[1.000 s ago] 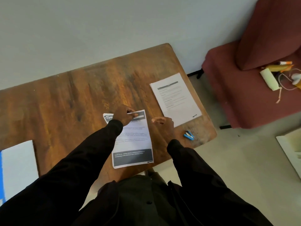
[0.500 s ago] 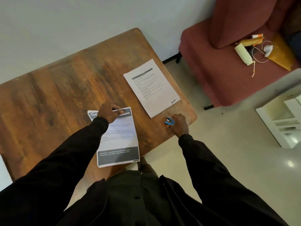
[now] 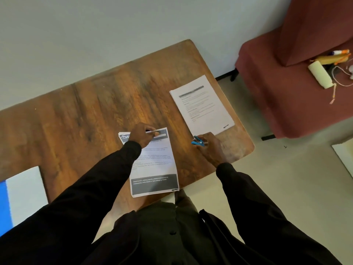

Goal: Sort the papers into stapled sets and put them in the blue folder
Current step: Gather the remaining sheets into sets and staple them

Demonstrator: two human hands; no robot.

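Observation:
A set of printed papers (image 3: pixel 154 169) with a dark band at the bottom lies at the table's near edge. My left hand (image 3: pixel 142 135) pinches its top edge, lifting the sheets slightly. My right hand (image 3: pixel 211 148) grips a small blue stapler (image 3: pixel 198 141) on the table, just right of that set. A second paper stack (image 3: pixel 202 104) lies near the table's right end, just beyond the stapler. The blue folder (image 3: pixel 4 203) lies at the far left with a white sheet (image 3: pixel 26 190) on it, cut off by the frame edge.
The wooden table (image 3: pixel 95 104) stands against a pale wall. A dark red armchair (image 3: pixel 286 88) to the right carries a white roll, markers and a cord. A white object (image 3: pixel 345 159) sits on the floor at the right edge.
My right hand went from beside the near papers over to the blue stapler and now grips it. My left hand kept its pinch on the papers' top edge.

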